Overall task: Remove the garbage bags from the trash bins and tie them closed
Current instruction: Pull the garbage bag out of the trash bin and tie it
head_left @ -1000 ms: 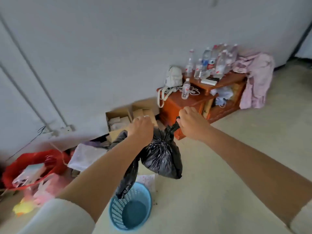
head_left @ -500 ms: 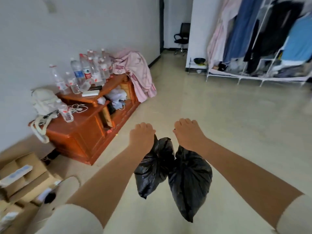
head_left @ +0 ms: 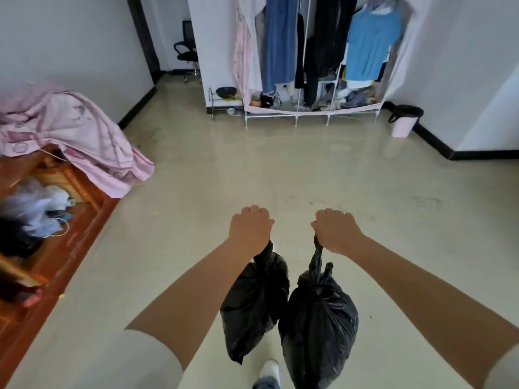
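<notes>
My left hand (head_left: 250,226) grips the neck of a smaller black garbage bag (head_left: 252,307), which hangs below it. My right hand (head_left: 335,230) grips the top of a larger black garbage bag (head_left: 318,329) with a knot showing just under my fist. Both bags hang side by side above the floor and touch each other. A pink trash bin (head_left: 402,127) lined with a black bag stands far off by the right wall, beside the wardrobe.
A wooden cabinet (head_left: 53,248) draped with a pink cloth (head_left: 70,136) runs along the left. An open wardrobe rack (head_left: 314,66) of hanging clothes stands ahead. A black office chair (head_left: 186,51) sits in the doorway beyond. Beige floor stretches between. My shoe (head_left: 269,372) shows at the bottom.
My view has swung right, away from the blue basket and boxes toward the wardrobe. The two bags now hang separately, one in each hand, and my hands have moved apart.
</notes>
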